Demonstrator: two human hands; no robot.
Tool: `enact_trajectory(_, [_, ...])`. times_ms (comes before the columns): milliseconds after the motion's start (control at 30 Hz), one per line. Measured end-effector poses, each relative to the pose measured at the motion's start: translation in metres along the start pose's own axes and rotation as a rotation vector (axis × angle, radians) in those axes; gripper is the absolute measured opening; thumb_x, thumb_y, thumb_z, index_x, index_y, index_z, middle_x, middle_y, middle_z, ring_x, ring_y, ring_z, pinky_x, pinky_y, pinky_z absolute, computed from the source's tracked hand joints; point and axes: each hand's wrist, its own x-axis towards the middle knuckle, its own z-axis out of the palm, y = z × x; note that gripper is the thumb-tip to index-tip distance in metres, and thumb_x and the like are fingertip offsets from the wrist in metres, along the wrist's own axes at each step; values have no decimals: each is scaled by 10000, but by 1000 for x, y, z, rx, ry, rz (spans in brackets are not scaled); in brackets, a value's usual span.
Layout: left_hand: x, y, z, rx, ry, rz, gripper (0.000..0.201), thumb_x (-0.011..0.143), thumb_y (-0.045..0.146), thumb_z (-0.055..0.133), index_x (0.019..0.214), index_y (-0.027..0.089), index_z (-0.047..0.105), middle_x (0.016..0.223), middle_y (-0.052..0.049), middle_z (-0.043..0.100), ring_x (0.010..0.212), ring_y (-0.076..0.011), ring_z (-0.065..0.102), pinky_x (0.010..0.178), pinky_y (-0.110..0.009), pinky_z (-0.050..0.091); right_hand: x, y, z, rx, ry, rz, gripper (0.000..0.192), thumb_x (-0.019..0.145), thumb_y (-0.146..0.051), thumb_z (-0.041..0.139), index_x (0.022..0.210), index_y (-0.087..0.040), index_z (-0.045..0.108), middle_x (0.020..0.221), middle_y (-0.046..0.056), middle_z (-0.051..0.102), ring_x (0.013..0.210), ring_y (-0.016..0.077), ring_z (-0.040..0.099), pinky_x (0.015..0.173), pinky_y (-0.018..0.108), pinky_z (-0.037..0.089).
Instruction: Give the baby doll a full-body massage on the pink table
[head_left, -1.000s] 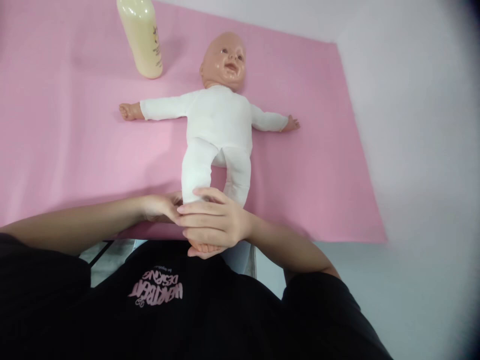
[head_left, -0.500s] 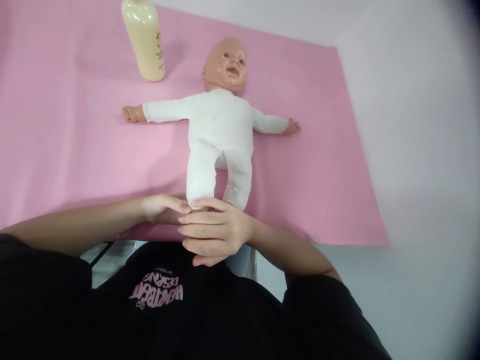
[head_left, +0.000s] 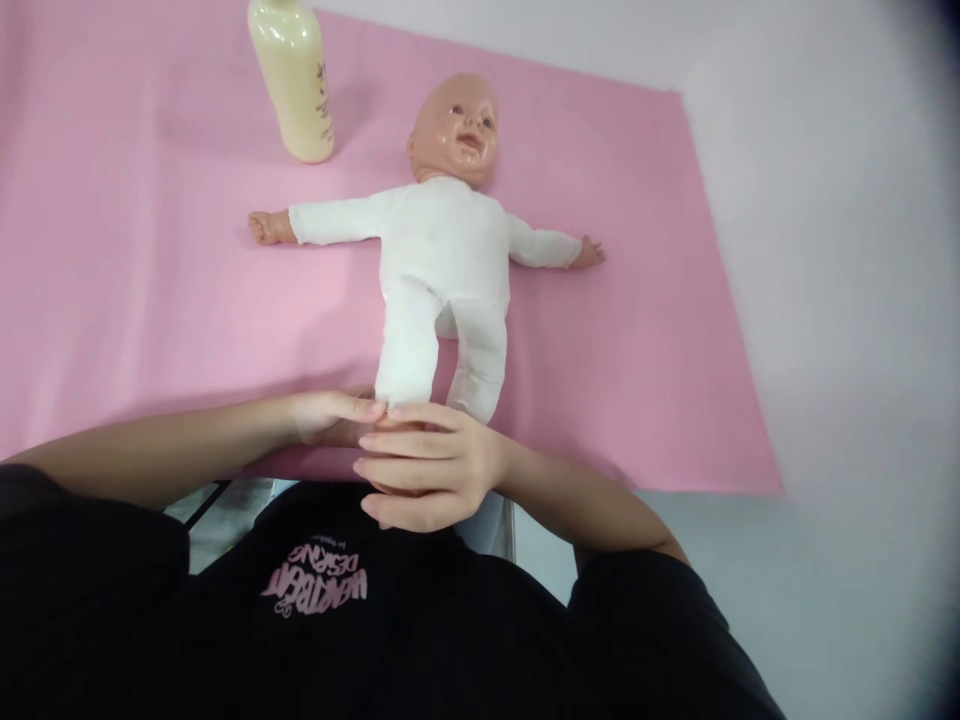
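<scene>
1. Left hand, its forearm crossing the near edge of the pink mat, closes around one ankle of the doll, thumb on top, fingers partly hidden.
2. Pale yellow bottle stands near the mat's far edge.
3. Right hand covers that foot, fingers slightly fanned; whether it grips, I cannot tell.
4. Doll lies face-up, legs toward the near edge.

- Indoors, perhaps an infant-care training room, though the close view leaves this unsure.
- A cloth-bodied baby doll with a moulded head lies face-up on the pink tabletop.
- A pale-yellow toiletry bottle stands near its head.
- Plain pale surroundings beyond.
</scene>
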Motion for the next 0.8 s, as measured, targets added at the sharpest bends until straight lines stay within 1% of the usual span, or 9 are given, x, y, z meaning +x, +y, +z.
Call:
enact_trajectory(100, [0,-1,-3,-14,1,4,421,810,556,791,939,171,680,765,-26,677,778,-177,661,806,-295,574,1,1,-1,-24,-22,67,200,965,-447,651,988,-255,704,1053,3,773,1119,182,713,1203,426,485])
enact_trajectory(200, [0,0,-2,-9,33,9,400,795,529,809,926,173,680,782,-27,677,741,-165,634,780,-288,571,4,1,-3,17,-56,9,73,927,-296,700,921,-224,690,1016,-5,778,1069,179,737,1187,394,506])
enact_trajectory(300, [0,2,2,5,41,12,400,793,555,800,844,182,664,746,-33,649,754,-183,633,780,-301,573,5,-2,-4,42,-41,-44,8,903,-204,677,909,-209,676,1011,-4,779,1039,179,751,1170,373,522])
enact_trajectory(433, [0,3,4,5,28,-3,425,801,580,785,888,178,680,746,-36,674,814,-199,666,822,-308,572,2,-3,-2,-20,18,-65,64,936,-292,641,963,-297,699,1058,-48,774,1101,165,731,1165,353,527])
enact_trajectory(500, [-1,2,1,-30,8,-16,400,819,550,781,921,173,691,732,-20,680,829,-189,683,832,-298,569,1,-1,-2,-86,-14,-5,118,959,-390,638,1038,-337,709,1118,-48,774,1182,172,701,1204,397,494])
enact_trajectory(600, [-1,-1,-5,-65,2,-6,304,821,451,802,908,177,706,768,-8,698,810,-151,688,785,-240,559,2,0,-3,-104,-121,76,206,990,-440,628,1042,-261,717,1129,1,779,1218,190,688,1232,458,459])
enact_trajectory(667, [-1,-2,-7,-58,21,-4,291,815,435,804,896,171,711,819,-24,717,801,-148,682,767,-237,558,3,0,-3,-57,-152,29,134,974,-346,674,979,-218,712,1067,-2,783,1155,173,714,1212,416,484])
enact_trajectory(733, [-1,-2,-7,-41,40,-14,318,808,458,800,890,165,709,832,-39,721,791,-166,672,780,-270,565,3,0,-4,-28,-167,-42,41,946,-252,703,974,-222,700,1049,-21,780,1105,146,729,1177,360,516])
enact_trajectory(800, [-2,-2,-6,-25,51,-28,337,796,474,799,889,164,706,820,-44,714,778,-181,659,793,-299,567,3,-1,-4,-20,-174,-69,33,951,-238,688,983,-243,683,1051,-31,778,1074,132,733,1149,342,537])
